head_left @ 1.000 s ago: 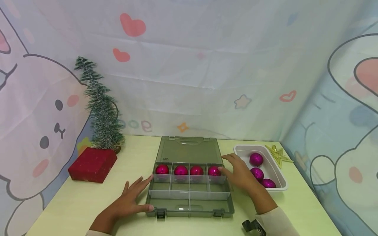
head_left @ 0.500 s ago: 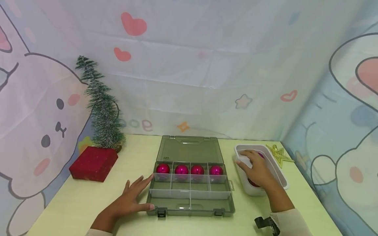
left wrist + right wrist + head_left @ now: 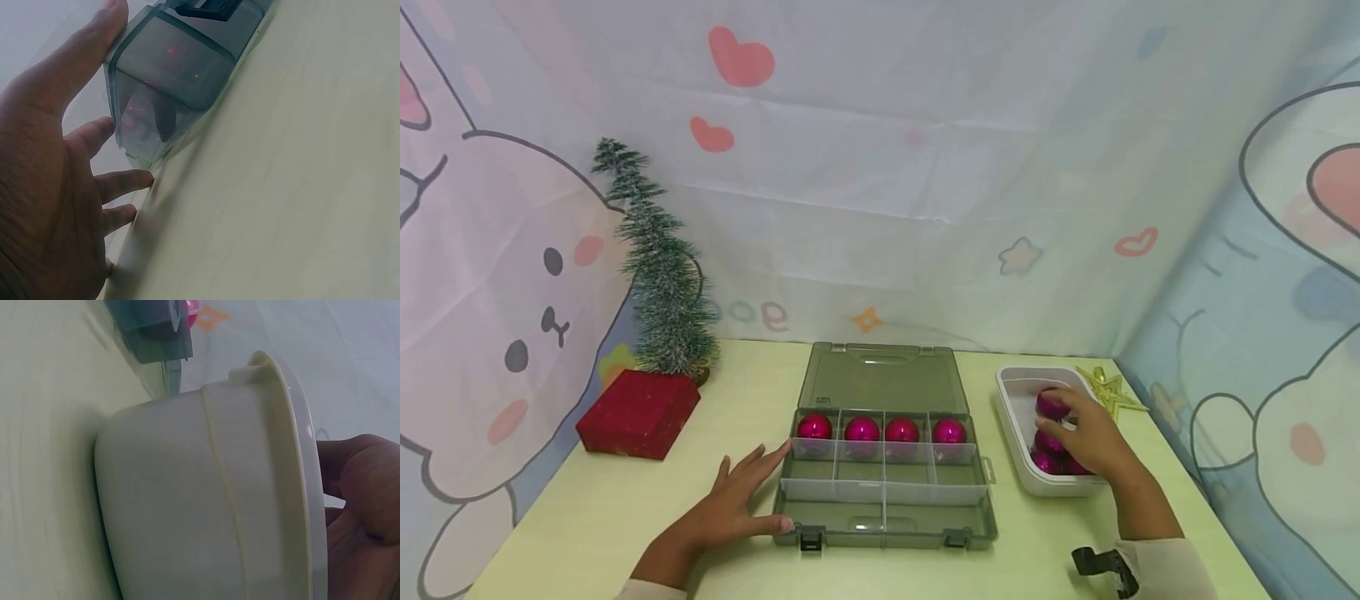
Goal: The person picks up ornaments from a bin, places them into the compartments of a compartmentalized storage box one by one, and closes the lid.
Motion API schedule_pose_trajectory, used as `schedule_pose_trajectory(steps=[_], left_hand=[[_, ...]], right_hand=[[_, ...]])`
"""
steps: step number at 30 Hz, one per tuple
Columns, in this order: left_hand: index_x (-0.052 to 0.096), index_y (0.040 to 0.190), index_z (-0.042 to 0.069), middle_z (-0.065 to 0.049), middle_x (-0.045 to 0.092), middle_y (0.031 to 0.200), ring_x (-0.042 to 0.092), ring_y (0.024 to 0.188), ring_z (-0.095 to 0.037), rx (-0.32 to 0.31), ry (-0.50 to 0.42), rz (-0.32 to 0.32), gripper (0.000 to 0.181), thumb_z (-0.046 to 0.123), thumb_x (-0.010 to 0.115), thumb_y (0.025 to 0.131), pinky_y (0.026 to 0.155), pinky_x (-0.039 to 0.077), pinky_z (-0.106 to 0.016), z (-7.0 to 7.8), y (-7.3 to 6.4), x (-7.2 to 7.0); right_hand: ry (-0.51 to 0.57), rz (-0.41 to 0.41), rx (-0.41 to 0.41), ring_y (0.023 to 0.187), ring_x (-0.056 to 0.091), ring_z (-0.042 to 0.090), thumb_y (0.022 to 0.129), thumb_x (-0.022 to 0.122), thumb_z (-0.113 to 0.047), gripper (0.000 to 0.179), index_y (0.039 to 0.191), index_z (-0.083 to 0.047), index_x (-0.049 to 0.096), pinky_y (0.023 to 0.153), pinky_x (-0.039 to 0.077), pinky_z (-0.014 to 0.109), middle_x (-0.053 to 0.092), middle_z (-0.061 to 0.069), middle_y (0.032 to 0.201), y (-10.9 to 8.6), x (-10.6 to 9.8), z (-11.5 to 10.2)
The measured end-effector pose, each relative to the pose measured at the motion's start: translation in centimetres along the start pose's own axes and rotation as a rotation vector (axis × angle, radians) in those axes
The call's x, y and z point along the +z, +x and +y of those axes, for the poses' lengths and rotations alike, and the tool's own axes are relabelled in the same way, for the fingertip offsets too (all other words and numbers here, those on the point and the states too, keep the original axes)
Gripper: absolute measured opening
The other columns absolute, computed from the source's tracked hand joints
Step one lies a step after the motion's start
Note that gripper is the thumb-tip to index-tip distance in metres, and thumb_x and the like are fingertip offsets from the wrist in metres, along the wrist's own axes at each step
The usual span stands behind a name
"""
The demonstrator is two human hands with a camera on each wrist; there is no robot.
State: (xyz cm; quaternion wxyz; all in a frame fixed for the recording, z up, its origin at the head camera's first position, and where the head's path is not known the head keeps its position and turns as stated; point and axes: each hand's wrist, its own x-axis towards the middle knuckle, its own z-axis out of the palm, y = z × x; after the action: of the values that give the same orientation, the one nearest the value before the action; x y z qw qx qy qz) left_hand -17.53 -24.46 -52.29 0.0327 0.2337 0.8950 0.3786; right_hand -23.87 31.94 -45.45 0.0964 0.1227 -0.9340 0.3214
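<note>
My left hand point(image 3: 722, 512) rests against the left side of a translucent green compartment box point(image 3: 827, 517), fingers spread, thumb on its front corner. The box's lid point(image 3: 880, 379) is laid back. A row of shiny magenta Christmas balls point(image 3: 861, 429) fills its back compartments. My right hand point(image 3: 1093, 437) is inside a white plastic tub point(image 3: 1015, 417), with thumb and fingers around a purple glitter Christmas ball point(image 3: 1052, 403). More glitter balls point(image 3: 1047, 462) lie beneath that hand. In the right wrist view the tub's wall point(image 3: 181, 481) hides the fingertips and the ball.
On the left, a small frosted Christmas tree point(image 3: 670, 308) stands behind a red box point(image 3: 638, 415). A gold star point(image 3: 1108, 392) lies against the tub's far right side. A printed cloth point(image 3: 880, 208) hangs behind the pale table point(image 3: 737, 575).
My right hand has left the rightmost ball in the box, moved right to the tub and come around a glitter ball. My left hand has stayed at the box.
</note>
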Motion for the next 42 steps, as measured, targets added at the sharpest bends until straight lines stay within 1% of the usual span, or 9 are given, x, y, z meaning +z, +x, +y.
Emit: schedule_pose_trajectory(steps=[4, 7, 12, 16, 24, 28, 31, 38, 42], left_hand=[[0.031, 0.174, 0.020, -0.016, 0.040, 0.176, 0.021, 0.163, -0.062, -0.003, 0.005, -0.006, 0.104, 0.046, 0.085, 0.088, 0.117, -0.009, -0.091, -0.1, 0.0, 0.1], [0.031, 0.174, 0.020, -0.016, 0.040, 0.176, 0.021, 0.163, -0.062, -0.002, 0.008, -0.006, 0.105, 0.046, 0.085, 0.089, 0.117, -0.009, -0.092, -0.1, 0.0, 0.1], [0.030, 0.174, 0.020, -0.016, 0.040, 0.176, 0.021, 0.162, -0.062, 0.006, 0.007, -0.001, 0.105, 0.048, 0.085, 0.089, 0.117, -0.010, -0.092, -0.1, -0.1, -0.1], [0.031, 0.174, 0.019, -0.017, 0.041, 0.176, 0.023, 0.162, -0.063, 0.010, 0.015, 0.002, 0.105, 0.049, 0.084, 0.089, 0.116, -0.008, -0.092, 0.0, -0.1, -0.1], [0.032, 0.174, 0.018, -0.017, 0.041, 0.175, 0.023, 0.162, -0.062, 0.007, 0.022, 0.007, 0.105, 0.048, 0.085, 0.088, 0.117, -0.007, -0.092, 0.1, 0.0, -0.1], [0.031, 0.174, 0.020, -0.017, 0.041, 0.176, 0.022, 0.162, -0.062, 0.004, 0.019, 0.002, 0.105, 0.048, 0.085, 0.088, 0.117, -0.008, -0.092, 0.0, 0.0, -0.1], [0.031, 0.174, 0.021, -0.017, 0.040, 0.176, 0.022, 0.162, -0.062, 0.002, 0.016, 0.001, 0.105, 0.048, 0.085, 0.088, 0.117, -0.008, -0.092, 0.0, 0.0, -0.1], [0.031, 0.174, 0.022, -0.016, 0.040, 0.176, 0.021, 0.162, -0.062, 0.005, 0.012, 0.000, 0.105, 0.047, 0.085, 0.089, 0.117, -0.008, -0.092, 0.0, -0.1, -0.1], [0.030, 0.174, 0.021, -0.017, 0.040, 0.176, 0.021, 0.163, -0.062, -0.001, 0.008, -0.002, 0.105, 0.047, 0.085, 0.088, 0.117, -0.009, -0.091, 0.0, 0.0, -0.1]], right_hand=[[-0.025, -0.022, 0.040, 0.124, 0.067, 0.057, 0.099, 0.082, -0.017, 0.048, 0.136, 0.008, 0.066, 0.105, 0.057, 0.070, 0.066, 0.032, 0.138, -0.3, -0.2, 0.5], [-0.019, -0.037, 0.048, 0.126, 0.066, 0.057, 0.097, 0.083, -0.014, 0.047, 0.133, 0.010, 0.066, 0.105, 0.057, 0.068, 0.066, 0.033, 0.137, -0.4, -0.4, 0.8], [-0.010, -0.058, 0.065, 0.125, 0.067, 0.059, 0.097, 0.083, -0.013, 0.049, 0.137, 0.010, 0.065, 0.105, 0.057, 0.069, 0.065, 0.035, 0.139, -0.4, -0.5, 1.1], [-0.011, -0.076, 0.072, 0.124, 0.067, 0.058, 0.096, 0.084, -0.010, 0.049, 0.137, 0.009, 0.065, 0.106, 0.056, 0.069, 0.066, 0.035, 0.138, -0.4, -0.4, 1.3], [-0.058, -0.132, 0.084, 0.120, 0.069, 0.057, 0.095, 0.084, -0.009, 0.046, 0.135, 0.007, 0.068, 0.103, 0.057, 0.070, 0.070, 0.035, 0.132, -0.2, -0.1, 1.8], [-0.075, -0.164, 0.092, 0.122, 0.068, 0.058, 0.095, 0.083, -0.009, 0.043, 0.133, 0.007, 0.070, 0.104, 0.056, 0.071, 0.072, 0.033, 0.129, -0.2, 0.0, 1.8], [-0.091, -0.171, 0.094, 0.124, 0.068, 0.057, 0.096, 0.083, -0.008, 0.041, 0.132, 0.006, 0.071, 0.105, 0.056, 0.071, 0.072, 0.033, 0.129, -0.1, 0.1, 1.9], [-0.110, -0.173, 0.081, 0.119, 0.071, 0.052, 0.095, 0.082, -0.006, 0.038, 0.129, 0.007, 0.072, 0.105, 0.056, 0.069, 0.073, 0.032, 0.126, -0.1, 0.4, 1.9], [-0.118, -0.167, 0.094, 0.120, 0.070, 0.052, 0.097, 0.081, -0.008, 0.039, 0.132, 0.005, 0.071, 0.105, 0.056, 0.070, 0.073, 0.032, 0.128, -0.2, 0.2, 1.6]])
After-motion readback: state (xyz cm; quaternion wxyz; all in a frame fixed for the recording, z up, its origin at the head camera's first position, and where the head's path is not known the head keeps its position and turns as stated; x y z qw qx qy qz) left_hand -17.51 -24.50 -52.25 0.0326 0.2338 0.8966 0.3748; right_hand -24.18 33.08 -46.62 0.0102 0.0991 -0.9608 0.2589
